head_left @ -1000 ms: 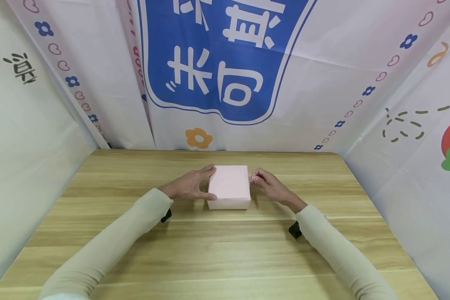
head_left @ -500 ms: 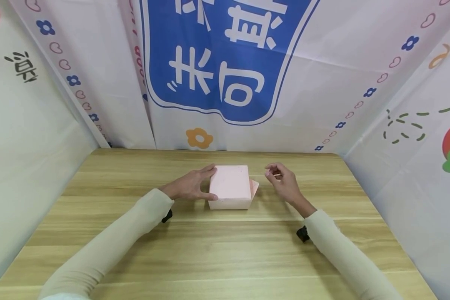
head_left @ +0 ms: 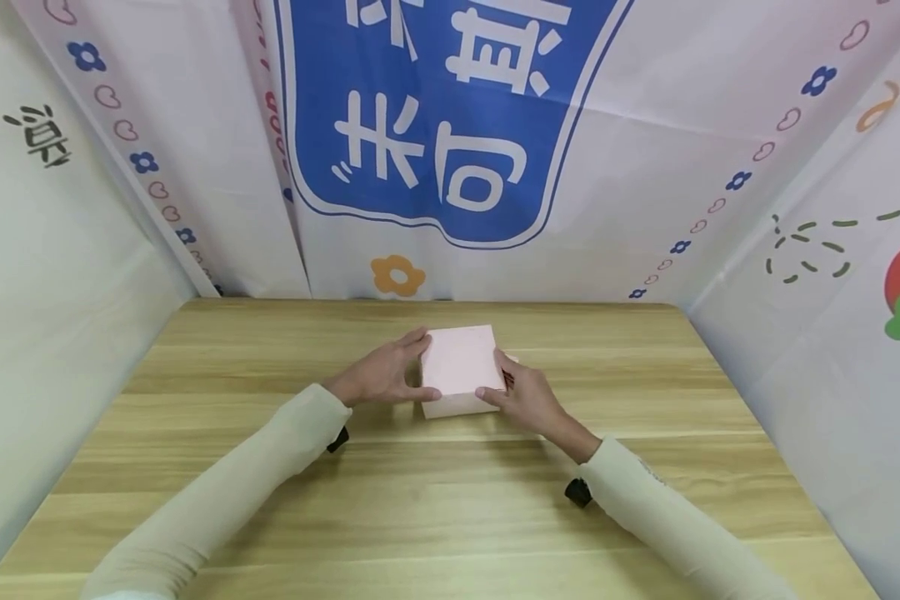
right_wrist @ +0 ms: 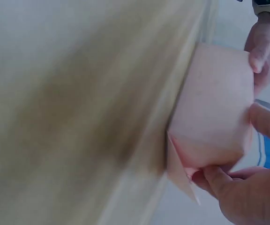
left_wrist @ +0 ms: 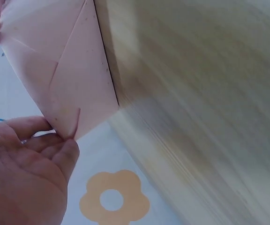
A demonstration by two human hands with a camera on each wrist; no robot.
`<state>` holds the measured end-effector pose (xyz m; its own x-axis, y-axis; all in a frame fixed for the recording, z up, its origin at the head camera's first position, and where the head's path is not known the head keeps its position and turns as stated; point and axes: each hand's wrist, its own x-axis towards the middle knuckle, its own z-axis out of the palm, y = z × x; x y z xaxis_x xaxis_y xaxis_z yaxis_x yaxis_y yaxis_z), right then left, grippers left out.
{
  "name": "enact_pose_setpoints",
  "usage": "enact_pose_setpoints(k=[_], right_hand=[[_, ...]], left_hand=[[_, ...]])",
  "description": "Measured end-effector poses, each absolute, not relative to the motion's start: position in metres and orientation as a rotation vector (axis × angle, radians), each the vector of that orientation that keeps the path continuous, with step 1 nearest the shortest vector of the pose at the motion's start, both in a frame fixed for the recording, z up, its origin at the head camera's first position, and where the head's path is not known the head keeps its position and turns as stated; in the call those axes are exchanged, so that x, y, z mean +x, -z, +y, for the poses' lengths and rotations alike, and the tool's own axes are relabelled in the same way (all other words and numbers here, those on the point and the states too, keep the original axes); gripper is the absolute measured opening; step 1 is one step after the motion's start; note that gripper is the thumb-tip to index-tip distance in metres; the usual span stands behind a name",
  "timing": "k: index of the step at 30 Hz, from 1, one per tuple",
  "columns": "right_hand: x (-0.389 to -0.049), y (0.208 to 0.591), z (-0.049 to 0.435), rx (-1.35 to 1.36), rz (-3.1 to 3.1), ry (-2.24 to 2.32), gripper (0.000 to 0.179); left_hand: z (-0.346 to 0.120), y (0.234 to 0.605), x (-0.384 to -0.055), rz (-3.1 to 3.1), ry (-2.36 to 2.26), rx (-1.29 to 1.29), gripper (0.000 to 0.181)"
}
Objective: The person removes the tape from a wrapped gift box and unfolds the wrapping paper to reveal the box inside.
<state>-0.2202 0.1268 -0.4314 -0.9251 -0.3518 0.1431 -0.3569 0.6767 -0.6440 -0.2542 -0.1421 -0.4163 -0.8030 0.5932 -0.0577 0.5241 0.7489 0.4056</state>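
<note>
A pale pink cardboard box stands near the back of the wooden table, turned slightly. My left hand grips its left side, thumb at the front edge and fingers at the far left corner. On the opposite side my right hand holds the box, its thumb at the front right corner and fingers along the right side. A flap sticks out from that side, beside the right fingers in the right wrist view. Creased folds mark the box's left face in the left wrist view.
The wooden tabletop spreads out in front of the box. Behind it hangs a white printed cloth with a blue sign, and similar cloth walls flank both sides.
My right hand drew back rightward from the box's right side, leaving the flap sticking out, then returned to grip the box. The box has turned slightly. My left hand has kept its hold.
</note>
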Motion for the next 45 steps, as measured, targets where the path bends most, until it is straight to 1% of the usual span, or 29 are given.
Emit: enact_pose_setpoints(k=[1,2,6,10,14,17,21,27,32,35,45], right_hand=[[-0.221,0.433,0.127,0.599,-2.880,-1.122,0.073],[-0.222,0.433,0.127,0.580,-2.891,-1.150,0.078],[-0.228,0.432,0.130,0.569,-2.913,-1.249,0.077],[-0.233,0.430,0.135,0.576,-2.952,-1.270,0.075],[-0.237,0.428,0.139,0.579,-2.983,-1.381,0.075],[-0.242,0.428,0.143,0.626,-2.969,-1.572,0.075],[-0.251,0.429,0.150,0.706,-2.963,-1.740,0.075],[-0.264,0.430,0.160,0.881,-2.999,-1.750,0.074],[-0.272,0.427,0.165,0.987,-3.050,-1.778,0.073],[-0.278,0.426,0.167,1.024,-3.100,-1.782,0.074],[-0.294,0.431,0.173,1.117,-3.134,-1.944,0.075]], left_hand=[[-0.141,0.417,-0.253,2.782,-0.543,0.889,0.106],[-0.141,0.417,-0.252,2.798,-0.528,0.888,0.105],[-0.140,0.416,-0.248,2.828,-0.477,0.890,0.104],[-0.144,0.409,-0.247,2.812,-0.424,0.947,0.104],[-0.150,0.400,-0.251,2.808,-0.368,1.024,0.097],[-0.153,0.395,-0.256,2.801,-0.369,1.042,0.093],[-0.155,0.389,-0.261,2.764,-0.436,1.029,0.095],[-0.153,0.380,-0.265,2.646,-0.570,1.018,0.096],[-0.153,0.376,-0.267,2.590,-0.582,1.040,0.098],[-0.153,0.376,-0.270,2.557,-0.582,1.066,0.098],[-0.148,0.386,-0.279,2.428,-0.560,1.022,0.099]])
